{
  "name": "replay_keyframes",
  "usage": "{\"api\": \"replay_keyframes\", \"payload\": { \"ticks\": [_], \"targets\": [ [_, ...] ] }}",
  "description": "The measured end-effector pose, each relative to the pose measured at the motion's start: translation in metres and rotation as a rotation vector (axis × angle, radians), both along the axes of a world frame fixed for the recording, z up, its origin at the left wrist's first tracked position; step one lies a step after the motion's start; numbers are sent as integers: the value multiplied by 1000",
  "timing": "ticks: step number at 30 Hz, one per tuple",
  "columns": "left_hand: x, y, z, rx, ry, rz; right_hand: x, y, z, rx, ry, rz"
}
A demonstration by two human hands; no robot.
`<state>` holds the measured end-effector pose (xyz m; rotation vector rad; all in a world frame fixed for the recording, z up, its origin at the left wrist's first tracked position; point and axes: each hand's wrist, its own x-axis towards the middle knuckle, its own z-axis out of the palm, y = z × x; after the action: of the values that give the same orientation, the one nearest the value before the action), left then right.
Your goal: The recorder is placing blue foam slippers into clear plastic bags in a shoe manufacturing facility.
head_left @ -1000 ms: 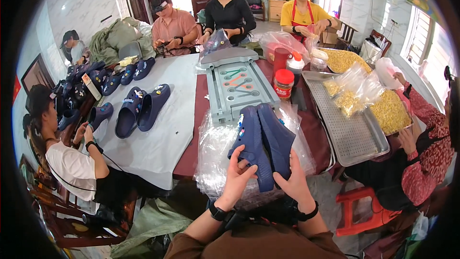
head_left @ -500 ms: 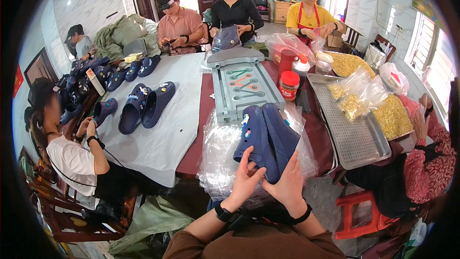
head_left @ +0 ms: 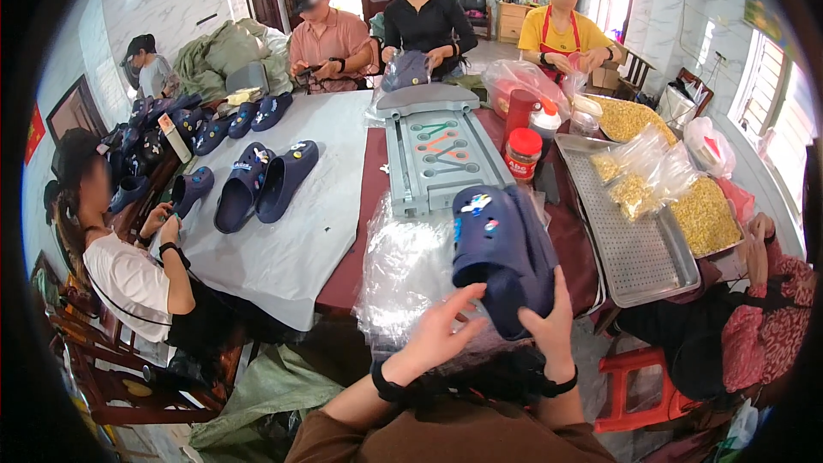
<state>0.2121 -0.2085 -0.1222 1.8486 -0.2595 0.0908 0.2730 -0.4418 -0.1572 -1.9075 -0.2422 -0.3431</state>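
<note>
A pair of navy blue clogs [head_left: 501, 244], pressed together sole to sole, is held up in front of me. Small colourful charms dot the upper of the clog on the left. My right hand [head_left: 549, 323] grips the pair from the right near the heels, its thumb on the near side. Beside the heel opening, my left hand [head_left: 439, 327] has its fingers spread and grips nothing; whether a fingertip touches the clog I cannot tell. Below and to the left lies a stack of clear plastic bags [head_left: 396, 279], partly hidden by the clogs and hands.
Beyond the clogs lies a grey plastic folding stool [head_left: 403, 173]. Jars, including a red-lidded one [head_left: 522, 154], stand right of it, near a perforated metal tray [head_left: 639, 244]. More clogs [head_left: 285, 182] rest on the white sheet [head_left: 296, 279]. Co-workers surround the table; a red stool [head_left: 634, 394] stands lower right.
The clogs have turned upright and shifted right, showing more of the charmed upper. My left hand has let go and opened, while my right hand keeps its hold.
</note>
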Motion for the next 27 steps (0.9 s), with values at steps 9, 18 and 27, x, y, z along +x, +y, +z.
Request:
{"api": "replay_keyframes", "payload": {
  "ticks": [9, 18, 27],
  "targets": [
    [3, 70, 18, 987, -365, 282, -11, -43, 6, 416, 103, -7],
    [3, 82, 24, 871, -499, 501, -22, -69, 14, 470, 97, 79],
    [18, 68, 45, 496, -538, 327, -48, -59, 54, 717, 102, 300]
  ]
}}
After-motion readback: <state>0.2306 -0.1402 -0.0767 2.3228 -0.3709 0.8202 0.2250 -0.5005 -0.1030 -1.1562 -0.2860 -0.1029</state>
